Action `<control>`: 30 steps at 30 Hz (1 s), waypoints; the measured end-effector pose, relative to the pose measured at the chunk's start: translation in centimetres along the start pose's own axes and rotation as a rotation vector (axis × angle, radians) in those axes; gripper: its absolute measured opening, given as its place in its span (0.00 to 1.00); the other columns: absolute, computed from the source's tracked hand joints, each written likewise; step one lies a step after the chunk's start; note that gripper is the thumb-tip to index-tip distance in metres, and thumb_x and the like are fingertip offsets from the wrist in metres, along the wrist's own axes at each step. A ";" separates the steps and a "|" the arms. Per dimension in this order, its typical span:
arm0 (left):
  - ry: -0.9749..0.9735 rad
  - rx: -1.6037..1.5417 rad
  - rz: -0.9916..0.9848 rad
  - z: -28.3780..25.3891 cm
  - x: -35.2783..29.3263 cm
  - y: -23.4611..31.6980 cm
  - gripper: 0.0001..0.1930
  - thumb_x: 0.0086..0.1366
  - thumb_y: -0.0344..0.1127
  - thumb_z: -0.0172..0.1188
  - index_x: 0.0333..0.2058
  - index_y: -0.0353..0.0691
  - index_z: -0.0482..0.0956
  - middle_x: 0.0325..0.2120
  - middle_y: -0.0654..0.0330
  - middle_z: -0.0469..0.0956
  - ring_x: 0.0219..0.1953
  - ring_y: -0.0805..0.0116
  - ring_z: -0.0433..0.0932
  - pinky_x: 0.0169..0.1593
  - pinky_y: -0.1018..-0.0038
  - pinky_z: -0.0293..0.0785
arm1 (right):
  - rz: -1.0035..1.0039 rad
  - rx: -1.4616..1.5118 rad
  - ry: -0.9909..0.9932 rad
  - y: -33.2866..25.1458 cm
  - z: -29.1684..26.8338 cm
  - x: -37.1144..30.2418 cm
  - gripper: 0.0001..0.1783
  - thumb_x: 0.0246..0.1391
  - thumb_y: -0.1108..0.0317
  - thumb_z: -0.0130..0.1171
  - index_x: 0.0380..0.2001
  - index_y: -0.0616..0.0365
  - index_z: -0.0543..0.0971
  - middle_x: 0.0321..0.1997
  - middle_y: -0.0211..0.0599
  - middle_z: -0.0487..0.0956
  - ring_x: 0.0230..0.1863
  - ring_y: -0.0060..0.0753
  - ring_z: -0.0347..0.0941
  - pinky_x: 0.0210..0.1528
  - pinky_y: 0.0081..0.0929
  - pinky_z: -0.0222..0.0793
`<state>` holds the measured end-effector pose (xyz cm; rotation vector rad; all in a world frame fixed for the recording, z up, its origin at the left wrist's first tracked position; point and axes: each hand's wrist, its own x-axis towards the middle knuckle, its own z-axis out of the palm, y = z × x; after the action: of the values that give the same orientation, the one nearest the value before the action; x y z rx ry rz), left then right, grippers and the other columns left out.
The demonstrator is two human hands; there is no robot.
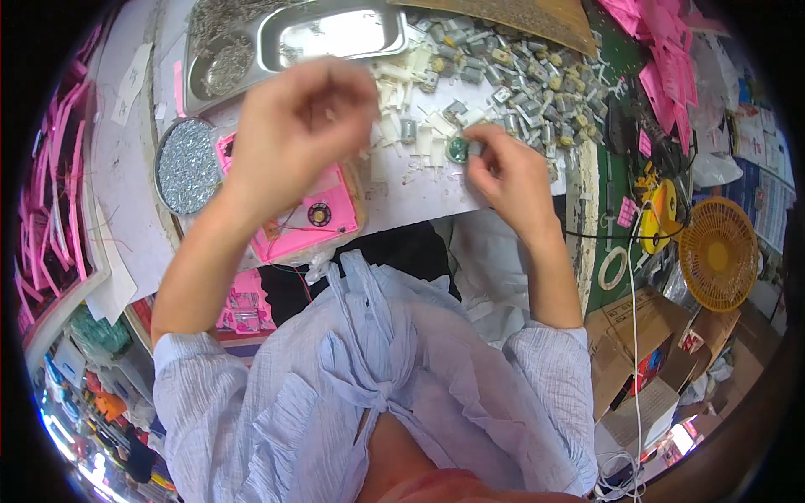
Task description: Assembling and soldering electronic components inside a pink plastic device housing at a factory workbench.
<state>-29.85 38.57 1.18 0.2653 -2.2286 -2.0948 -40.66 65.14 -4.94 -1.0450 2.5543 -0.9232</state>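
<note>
Two hands: right hand (510,172) pinches one green disc (457,150); left hand (293,126) blurred, grip unclear.

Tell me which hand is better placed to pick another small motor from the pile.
Probably the left hand: nothing shows in its blurred fingers. The pile of small motors is nearer the right hand, but that hand already pinches a small green-faced part.
</note>
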 end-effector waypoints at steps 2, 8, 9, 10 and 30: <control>0.025 -0.050 -0.041 0.3 -3.5 -1.2 0.06 0.62 0.23 0.63 0.38 0.31 0.81 0.33 0.62 0.82 0.34 0.78 0.80 0.35 0.79 0.78 | 0.118 0.308 0.021 -1.4 -0.1 -0.3 0.17 0.53 0.78 0.62 0.47 0.55 0.80 0.23 0.34 0.78 0.26 0.25 0.76 0.32 0.25 0.71; 0.078 0.033 -0.058 1.0 -8.2 -2.7 0.07 0.61 0.21 0.63 0.38 0.34 0.84 0.36 0.61 0.82 0.37 0.76 0.81 0.39 0.79 0.80 | 0.240 1.201 -0.249 -7.8 2.9 -0.9 0.22 0.59 0.79 0.62 0.57 0.65 0.72 0.26 0.28 0.78 0.30 0.17 0.75 0.35 0.15 0.69; 0.105 0.052 -0.039 1.0 -8.8 -3.3 0.09 0.61 0.21 0.64 0.40 0.35 0.83 0.35 0.62 0.81 0.37 0.77 0.81 0.39 0.80 0.80 | 0.249 1.263 -0.295 -8.3 3.6 -0.7 0.22 0.60 0.79 0.62 0.57 0.64 0.72 0.27 0.29 0.79 0.30 0.18 0.75 0.35 0.16 0.70; 0.126 0.002 -0.078 1.0 -9.1 -3.4 0.10 0.62 0.21 0.64 0.42 0.35 0.81 0.35 0.62 0.81 0.37 0.77 0.81 0.39 0.81 0.80 | 0.260 1.325 -0.340 -8.6 4.2 -0.6 0.22 0.60 0.79 0.62 0.57 0.64 0.72 0.28 0.30 0.79 0.30 0.19 0.76 0.35 0.16 0.70; 0.262 0.231 0.240 0.5 -10.7 -5.4 0.12 0.58 0.21 0.67 0.39 0.37 0.78 0.33 0.58 0.81 0.33 0.67 0.83 0.36 0.73 0.80 | -0.210 0.611 -0.209 -10.5 5.6 0.4 0.30 0.54 0.75 0.70 0.60 0.62 0.73 0.38 0.42 0.85 0.37 0.24 0.83 0.39 0.24 0.78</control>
<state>-19.05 40.64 -3.57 0.2535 -2.2162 -1.5870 -32.76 56.50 -2.63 -1.1410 1.8273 -1.4366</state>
